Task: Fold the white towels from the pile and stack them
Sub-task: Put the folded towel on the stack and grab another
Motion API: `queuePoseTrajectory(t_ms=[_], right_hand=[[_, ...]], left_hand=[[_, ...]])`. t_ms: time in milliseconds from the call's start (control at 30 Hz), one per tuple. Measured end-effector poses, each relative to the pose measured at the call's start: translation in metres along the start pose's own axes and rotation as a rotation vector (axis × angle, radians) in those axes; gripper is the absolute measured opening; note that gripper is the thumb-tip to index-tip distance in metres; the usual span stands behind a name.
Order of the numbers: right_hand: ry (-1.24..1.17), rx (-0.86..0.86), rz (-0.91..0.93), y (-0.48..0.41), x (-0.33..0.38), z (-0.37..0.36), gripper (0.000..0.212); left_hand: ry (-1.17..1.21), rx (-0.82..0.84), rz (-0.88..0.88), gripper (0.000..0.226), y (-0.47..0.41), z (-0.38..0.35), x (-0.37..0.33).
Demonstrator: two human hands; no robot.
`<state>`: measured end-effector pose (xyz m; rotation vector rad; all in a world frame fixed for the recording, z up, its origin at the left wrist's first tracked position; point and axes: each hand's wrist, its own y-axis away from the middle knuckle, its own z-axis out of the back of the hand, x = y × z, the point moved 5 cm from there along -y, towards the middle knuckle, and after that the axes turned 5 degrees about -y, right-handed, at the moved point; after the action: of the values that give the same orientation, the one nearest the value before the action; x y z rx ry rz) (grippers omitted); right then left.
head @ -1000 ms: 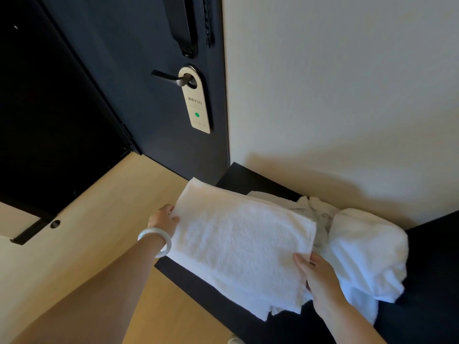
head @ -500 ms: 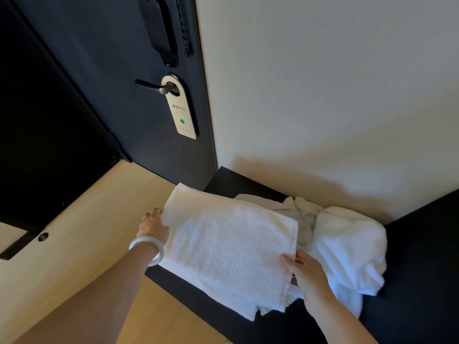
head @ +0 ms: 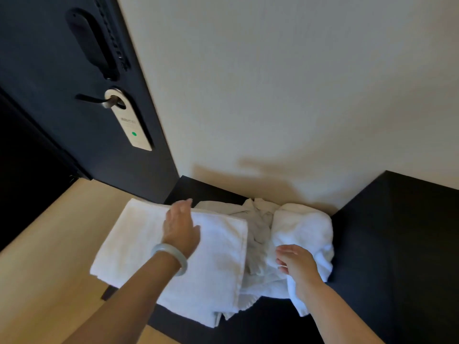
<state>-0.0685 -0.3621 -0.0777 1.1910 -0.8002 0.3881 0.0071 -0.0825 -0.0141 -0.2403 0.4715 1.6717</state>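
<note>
So my left hand [head: 180, 227] lies flat on a folded white terry towel [head: 216, 264] on the black counter [head: 397, 244]; my right hand [head: 295, 263] curls at the crumpled white towel pile [head: 305, 229] beside it, grip unclear. That pile is left to fold, I judge.

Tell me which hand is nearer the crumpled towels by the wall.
Right. The right hand is on the crumpled towels, touching them. The left hand lies flat on the folded towel beside them, not touching them.
</note>
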Motion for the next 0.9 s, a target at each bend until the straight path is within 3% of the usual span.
queuePoseTrajectory(t_ms=[100, 200, 367, 533, 633, 767, 900], right_hand=[[0.128, -0.125, -0.013, -0.017, -0.001, 0.025, 0.027], [0.295, -0.247, -0.071, -0.035, -0.002, 0.047, 0.05], [0.473, -0.29, -0.062, -0.063, -0.001, 0.053, 0.086], [0.304, -0.346, -0.156, -0.097, -0.011, 0.05, 0.108], [0.157, -0.335, -0.197, -0.118, -0.023, 0.046, 0.096], [-0.066, -0.213, -0.179, -0.116, -0.026, 0.028, 0.039], [-0.249, -0.097, -0.025, -0.068, 0.024, 0.023, 0.031]], left_hand=[[0.144, 0.02, -0.24, 0.06, 0.017, -0.033, -0.072], [0.229, 0.163, -0.336, 0.055, 0.028, -0.078, -0.118], [0.346, 0.486, -0.079, 0.06, 0.03, -0.158, -0.139], [0.607, 0.61, 0.312, 0.066, 0.027, -0.206, -0.128], [0.748, 0.649, 0.454, 0.072, 0.027, -0.225, -0.117], [0.906, 0.7, 0.551, 0.067, 0.033, -0.228, -0.119], [1.307, 0.608, 0.629, 0.055, 0.033, -0.204, -0.134]])
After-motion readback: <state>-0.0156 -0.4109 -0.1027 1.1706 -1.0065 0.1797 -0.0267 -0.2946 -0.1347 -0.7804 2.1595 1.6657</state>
